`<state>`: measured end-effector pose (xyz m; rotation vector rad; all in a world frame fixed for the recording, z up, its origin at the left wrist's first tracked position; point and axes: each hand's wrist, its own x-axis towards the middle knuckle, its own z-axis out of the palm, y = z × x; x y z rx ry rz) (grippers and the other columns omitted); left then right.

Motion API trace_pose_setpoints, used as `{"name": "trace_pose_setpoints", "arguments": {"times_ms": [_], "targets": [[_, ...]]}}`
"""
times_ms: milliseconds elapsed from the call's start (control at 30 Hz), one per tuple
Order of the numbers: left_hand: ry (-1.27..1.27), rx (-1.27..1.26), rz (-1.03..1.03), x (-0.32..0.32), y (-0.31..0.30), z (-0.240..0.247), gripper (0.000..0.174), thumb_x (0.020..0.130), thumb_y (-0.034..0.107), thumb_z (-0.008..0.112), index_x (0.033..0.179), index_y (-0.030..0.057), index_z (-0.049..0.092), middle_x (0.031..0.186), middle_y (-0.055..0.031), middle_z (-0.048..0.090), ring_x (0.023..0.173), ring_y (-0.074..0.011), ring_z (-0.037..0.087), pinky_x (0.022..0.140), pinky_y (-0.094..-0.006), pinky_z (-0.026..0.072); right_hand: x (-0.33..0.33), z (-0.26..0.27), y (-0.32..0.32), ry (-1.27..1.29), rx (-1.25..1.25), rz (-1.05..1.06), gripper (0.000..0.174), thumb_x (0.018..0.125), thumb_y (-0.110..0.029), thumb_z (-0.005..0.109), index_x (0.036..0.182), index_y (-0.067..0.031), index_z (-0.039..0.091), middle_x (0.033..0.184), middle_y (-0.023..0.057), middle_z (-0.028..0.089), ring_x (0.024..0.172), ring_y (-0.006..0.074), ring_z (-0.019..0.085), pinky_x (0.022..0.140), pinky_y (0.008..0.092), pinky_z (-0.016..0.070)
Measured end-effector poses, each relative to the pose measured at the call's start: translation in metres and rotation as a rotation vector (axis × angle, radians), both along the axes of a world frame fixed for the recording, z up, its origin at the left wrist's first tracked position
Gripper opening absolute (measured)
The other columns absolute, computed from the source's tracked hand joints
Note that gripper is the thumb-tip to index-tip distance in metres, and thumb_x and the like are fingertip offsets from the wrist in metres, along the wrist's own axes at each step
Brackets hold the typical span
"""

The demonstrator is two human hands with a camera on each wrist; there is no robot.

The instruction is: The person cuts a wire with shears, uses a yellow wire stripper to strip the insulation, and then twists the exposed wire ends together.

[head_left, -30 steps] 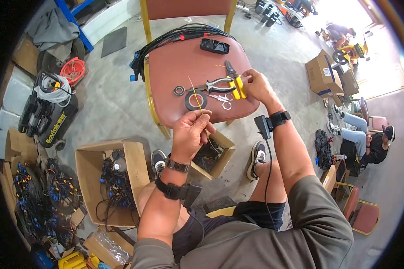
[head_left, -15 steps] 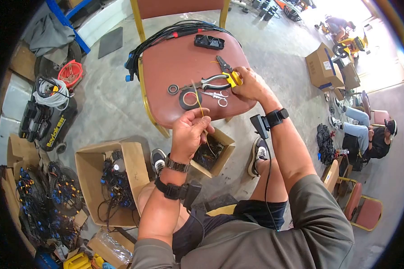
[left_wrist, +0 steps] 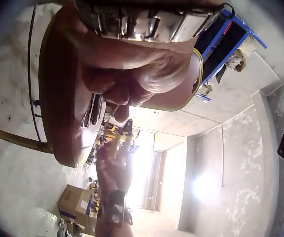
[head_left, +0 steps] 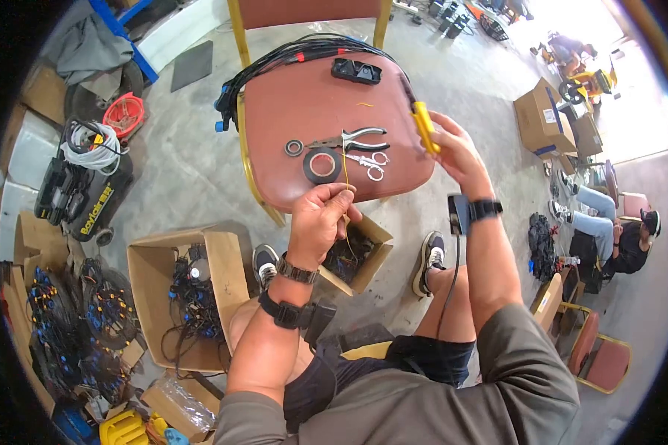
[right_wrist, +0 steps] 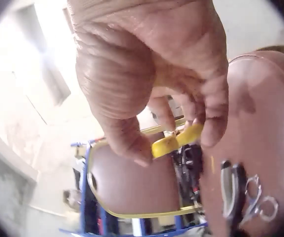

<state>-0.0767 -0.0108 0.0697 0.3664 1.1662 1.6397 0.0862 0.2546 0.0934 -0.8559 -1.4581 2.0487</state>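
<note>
My left hand (head_left: 321, 219) pinches a thin yellow wire (head_left: 345, 163) between thumb and fingers, one end rising over the chair seat and the other hanging below. At the seat's right edge, my right hand (head_left: 459, 152) holds yellow-handled wire strippers (head_left: 424, 127), their dark jaws pointing away. In the right wrist view, the yellow handles (right_wrist: 165, 146) lie between thumb and fingers. On the red-brown seat (head_left: 289, 104) are grey-and-black pliers (head_left: 367, 147), small silver scissors (head_left: 376, 172), a black tape roll (head_left: 311, 170), a small dark ring (head_left: 287, 148) and a yellow wire scrap (head_left: 365, 104).
A black cable bundle (head_left: 274, 61) and a black plastic part (head_left: 356, 71) lie at the seat's back. Cardboard boxes (head_left: 226, 267) with tangled cables stand on the floor below and left. Other people sit at the far right, near a carton (head_left: 538, 122).
My right hand has taken the wire strippers off the seat and moved them right and up. The left hand keeps its pinch on the yellow wire, shifted slightly right.
</note>
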Motion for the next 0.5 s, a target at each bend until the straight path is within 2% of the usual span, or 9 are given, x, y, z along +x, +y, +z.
{"name": "trace_pose_setpoints", "arguments": {"times_ms": [100, 200, 233, 300, 467, 500], "targets": [[0.033, -0.013, -0.001, 0.004, 0.003, -0.003, 0.015, 0.097, 0.013, 0.065, 0.106, 0.0013, 0.068, 0.079, -0.006, 0.072, 0.048, -0.0044, 0.051, 0.043, -0.0185, 0.0372, 0.018, 0.008, -0.053, 0.351, -0.244, -0.147, 0.055, 0.088, -0.009, 0.065, 0.139, 0.0025, 0.049, 0.099, 0.0156, 0.068, 0.079, 0.0221, 0.067, 0.067, 0.0333, 0.0578], [0.083, -0.045, -0.023, 0.009, 0.006, -0.005, 0.016, 0.097, 0.013, 0.066, 0.107, 0.0012, 0.069, 0.081, -0.0059, 0.072, 0.049, -0.0046, 0.053, 0.043, -0.0187, 0.0378, 0.036, -0.008, -0.077, 0.356, -0.26, 0.174, 0.045, 0.089, -0.008, 0.062, 0.132, 0.0012, 0.054, 0.096, 0.0139, 0.067, 0.078, 0.0234, 0.067, 0.068, 0.0362, 0.0577], [0.075, -0.043, -0.024, 0.012, 0.006, -0.006, 0.016, 0.096, 0.013, 0.066, 0.106, 0.0009, 0.069, 0.081, -0.006, 0.072, 0.051, -0.0054, 0.055, 0.045, -0.0191, 0.04, 0.036, -0.014, -0.086, 0.266, -0.259, 0.171, 0.037, 0.09, -0.009, 0.063, 0.125, -0.0003, 0.058, 0.091, 0.0117, 0.066, 0.077, 0.0232, 0.066, 0.068, 0.0378, 0.0568], [0.124, -0.066, -0.047, 0.02, 0.005, -0.011, 0.016, 0.096, 0.013, 0.067, 0.105, 0.0009, 0.07, 0.081, -0.0059, 0.072, 0.052, -0.0061, 0.056, 0.046, -0.0196, 0.0415, 0.041, -0.028, -0.104, 0.091, -0.193, 0.169, 0.023, 0.091, -0.013, 0.067, 0.111, -0.0022, 0.062, 0.086, 0.0078, 0.066, 0.077, 0.0183, 0.065, 0.069, 0.0318, 0.0537], [0.211, -0.173, -0.185, 0.048, -0.006, -0.017, 0.014, 0.095, 0.012, 0.068, 0.103, 0.0011, 0.071, 0.076, -0.0053, 0.071, 0.053, -0.0062, 0.057, 0.048, -0.0197, 0.0432, 0.054, -0.025, -0.115, -0.143, 0.001, 0.249, 0.017, 0.085, -0.011, 0.076, 0.097, -0.0035, 0.067, 0.086, 0.0013, 0.067, 0.078, 0.0107, 0.062, 0.072, 0.0286, 0.0508], [0.211, -0.202, -0.227, 0.056, -0.007, -0.016, 0.013, 0.095, 0.011, 0.068, 0.102, 0.0012, 0.071, 0.075, -0.0047, 0.071, 0.053, -0.0054, 0.056, 0.049, -0.0191, 0.0427, 0.056, -0.02, -0.115, -0.108, 0.006, 0.22, 0.015, 0.085, -0.011, 0.075, 0.096, -0.0036, 0.067, 0.085, 0.0002, 0.066, 0.078, 0.0097, 0.061, 0.072, 0.0284, 0.0503]]}}
